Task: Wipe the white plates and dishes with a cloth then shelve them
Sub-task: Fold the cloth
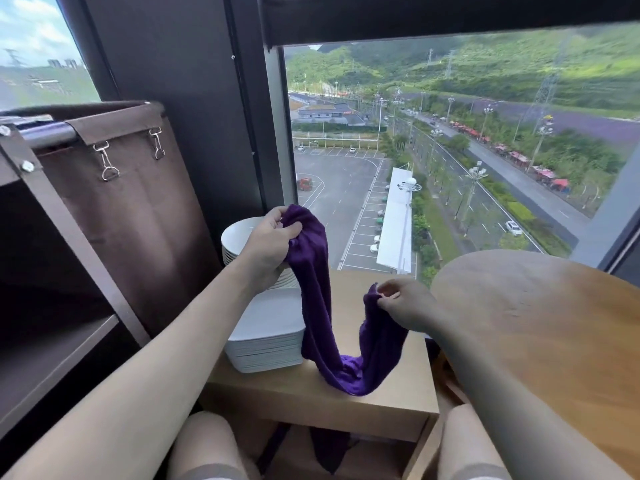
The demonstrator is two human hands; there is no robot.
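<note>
Both hands, left (268, 247) and right (407, 306), grip the purple cloth (313, 289).

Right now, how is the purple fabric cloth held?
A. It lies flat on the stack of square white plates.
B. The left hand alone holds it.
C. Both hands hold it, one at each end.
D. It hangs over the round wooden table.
C: the left hand grips one end of the purple fabric cloth and the right hand pinches the other, with the middle sagging between them.
</note>
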